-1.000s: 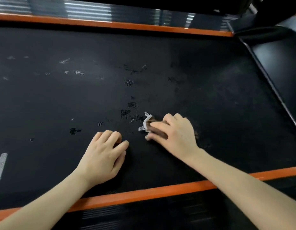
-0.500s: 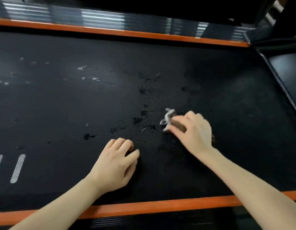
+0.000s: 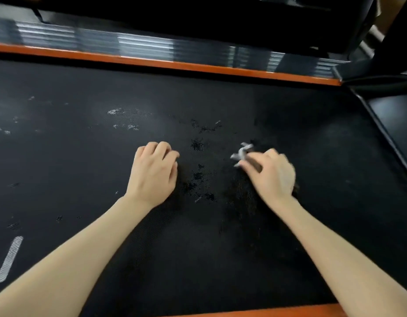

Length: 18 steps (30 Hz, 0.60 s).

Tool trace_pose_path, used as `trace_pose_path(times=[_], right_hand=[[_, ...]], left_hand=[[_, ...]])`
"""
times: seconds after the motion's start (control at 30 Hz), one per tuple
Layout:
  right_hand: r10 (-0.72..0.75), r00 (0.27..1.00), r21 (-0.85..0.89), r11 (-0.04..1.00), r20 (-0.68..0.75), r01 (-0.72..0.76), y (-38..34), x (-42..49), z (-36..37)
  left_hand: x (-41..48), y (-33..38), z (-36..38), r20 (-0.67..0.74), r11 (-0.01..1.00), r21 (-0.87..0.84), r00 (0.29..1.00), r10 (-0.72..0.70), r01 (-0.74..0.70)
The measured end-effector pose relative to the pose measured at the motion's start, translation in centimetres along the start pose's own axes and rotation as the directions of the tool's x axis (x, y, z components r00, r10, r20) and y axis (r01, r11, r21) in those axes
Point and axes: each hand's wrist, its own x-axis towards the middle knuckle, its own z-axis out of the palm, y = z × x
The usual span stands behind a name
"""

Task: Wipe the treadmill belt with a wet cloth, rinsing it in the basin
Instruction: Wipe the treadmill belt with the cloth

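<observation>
Cloth bunched under right hand, gripped by curled fingers, pressed on treadmill belt; pale end protrudes past fingertips. Left hand near, clenched, holding nothing, resting on belt. Dark wet patches between hands.

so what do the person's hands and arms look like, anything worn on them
Nothing worn shows: the left hand and right hand are bare, with no gloves, rings, watch or bracelets, and no sleeves in view. The right hand is motion-blurred, so fine detail is unsure.
</observation>
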Motion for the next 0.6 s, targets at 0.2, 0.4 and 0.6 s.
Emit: trace_pose_path(times=[0.2,0.4,0.6], right_hand=[[0.230,0.973,-0.049,0.972,0.007,-0.230,0.1,4.0,0.9],[-0.135,0.991,0.062,0.989,-0.008,0.136,1.8,1.3,0.6],[0.242,0.970,-0.063,0.968,0.000,-0.242,4.2,13.4,4.0]], left_hand=[[4.9,-0.8,2.4,0.060,0.994,-0.002,0.992,0.109,-0.109],[6.9,-2.1,3.8,0.125,0.995,0.021,0.987,0.097,-0.101],[7.1,-2.5,5.0,0.103,0.996,-0.011,0.990,0.093,-0.093]])
